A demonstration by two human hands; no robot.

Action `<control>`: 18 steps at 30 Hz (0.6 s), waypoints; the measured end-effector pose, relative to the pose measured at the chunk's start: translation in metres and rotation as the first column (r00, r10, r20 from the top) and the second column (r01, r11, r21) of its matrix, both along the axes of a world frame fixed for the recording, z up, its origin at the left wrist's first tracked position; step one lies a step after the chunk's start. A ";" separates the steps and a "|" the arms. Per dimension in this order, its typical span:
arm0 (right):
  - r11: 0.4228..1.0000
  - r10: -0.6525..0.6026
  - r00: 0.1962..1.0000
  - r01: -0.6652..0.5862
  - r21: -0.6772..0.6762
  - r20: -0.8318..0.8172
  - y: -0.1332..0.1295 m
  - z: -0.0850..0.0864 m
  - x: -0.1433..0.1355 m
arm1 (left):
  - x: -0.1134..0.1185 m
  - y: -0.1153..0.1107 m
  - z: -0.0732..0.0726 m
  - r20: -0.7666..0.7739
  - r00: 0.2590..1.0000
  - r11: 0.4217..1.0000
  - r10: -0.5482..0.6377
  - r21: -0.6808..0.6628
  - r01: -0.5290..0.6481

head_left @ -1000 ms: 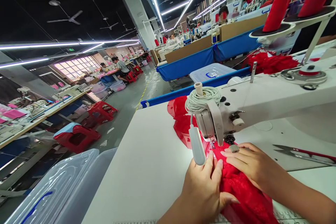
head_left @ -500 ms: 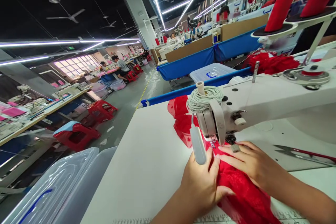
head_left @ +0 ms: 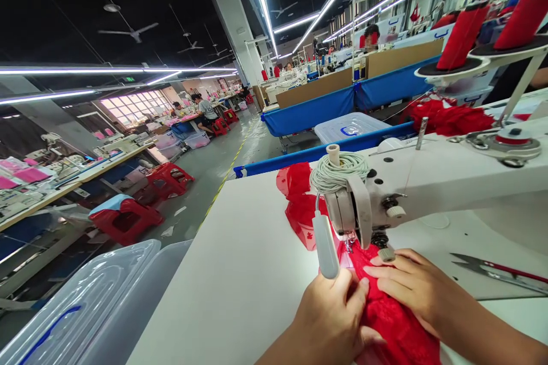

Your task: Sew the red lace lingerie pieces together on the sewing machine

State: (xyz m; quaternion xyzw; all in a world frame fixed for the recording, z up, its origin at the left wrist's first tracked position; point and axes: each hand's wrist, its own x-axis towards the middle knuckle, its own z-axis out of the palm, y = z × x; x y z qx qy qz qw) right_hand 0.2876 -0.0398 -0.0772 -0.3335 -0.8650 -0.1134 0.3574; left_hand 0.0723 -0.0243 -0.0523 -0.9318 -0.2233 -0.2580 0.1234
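Note:
Red lace fabric (head_left: 396,319) runs from the table's front edge up under the presser foot (head_left: 349,244) of a white sewing machine (head_left: 454,165). My left hand (head_left: 329,311) is closed on the fabric's left edge, thumb and fingers pinched together just in front of the foot. Flat on the fabric to the right lies my right hand (head_left: 413,285), its fingers stretched out toward the needle area. A small grey lamp (head_left: 326,246) hangs beside the machine head and hides part of my left fingers. Behind the needle, sheer red fabric (head_left: 299,217) rests on the table.
Scissors (head_left: 499,271) with a red handle lie on the machine bed at right. Coiled pale cord (head_left: 336,170) sits on the machine head. Red thread cones (head_left: 462,37) stand behind. Clear plastic bins (head_left: 98,291) flank the table at left. People sit at machines farther off.
My left hand has drawn back from the presser foot and its fingers have curled more. My right fingertips have slid back slightly too. The whole view has shifted a little.

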 end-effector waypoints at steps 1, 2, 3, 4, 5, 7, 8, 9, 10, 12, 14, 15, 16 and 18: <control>1.000 -0.002 1.000 0.002 -0.004 -0.005 0.000 0.001 0.000 | 0.001 0.000 -0.002 0.022 1.000 1.000 0.004 0.022 -0.004; 1.000 -0.004 1.000 0.004 -0.013 -0.013 -0.001 0.001 0.000 | 0.001 -0.001 -0.004 0.047 0.999 0.999 0.009 0.046 -0.011; 1.000 -0.006 1.000 0.006 -0.023 -0.023 -0.001 0.001 -0.001 | 0.001 -0.001 -0.006 0.073 0.997 0.998 0.013 0.066 -0.018; 0.999 -0.012 0.999 0.011 -0.032 -0.040 -0.002 0.001 -0.001 | 0.001 -0.002 -0.008 0.098 0.995 0.997 0.018 0.078 -0.026; 0.999 -0.019 0.998 0.017 -0.040 -0.059 -0.002 0.000 -0.002 | 0.000 -0.003 -0.011 0.118 0.993 0.996 0.026 0.082 -0.036; 0.998 -0.030 0.995 0.025 -0.052 -0.092 -0.003 -0.001 -0.004 | -0.001 -0.003 -0.016 0.131 0.991 0.996 0.038 0.073 -0.048; 0.998 -0.031 0.994 0.026 -0.052 -0.104 -0.003 -0.001 -0.005 | -0.002 -0.004 -0.018 0.125 0.991 0.997 0.044 0.064 -0.053; 0.998 -0.032 0.993 0.026 -0.052 -0.110 -0.003 0.000 -0.006 | -0.003 -0.004 -0.019 0.120 0.992 0.997 0.048 0.056 -0.055; 0.998 -0.033 0.993 0.027 -0.054 -0.113 -0.003 0.000 -0.006 | -0.004 -0.004 -0.020 0.116 0.992 0.997 0.050 0.049 -0.056; 0.998 -0.033 0.994 0.027 -0.063 -0.107 -0.002 0.002 -0.006 | -0.005 -0.004 -0.021 0.125 0.991 0.998 0.056 0.031 -0.061; 0.997 -0.036 0.995 0.029 -0.074 -0.096 -0.002 0.002 -0.005 | -0.006 -0.004 -0.020 0.137 0.988 0.997 0.069 0.019 -0.072; 0.997 -0.035 0.996 0.029 -0.078 -0.087 -0.001 0.002 -0.004 | -0.006 -0.004 -0.019 0.131 0.989 0.997 0.074 0.012 -0.076; 0.996 -0.033 0.997 0.027 -0.080 -0.077 -0.001 0.001 -0.004 | -0.005 -0.004 -0.017 0.121 0.990 0.997 0.078 0.004 -0.079; 0.996 -0.032 0.998 0.027 -0.086 -0.062 0.000 -0.001 -0.002 | -0.004 -0.004 -0.013 0.096 0.992 0.996 0.084 -0.015 -0.083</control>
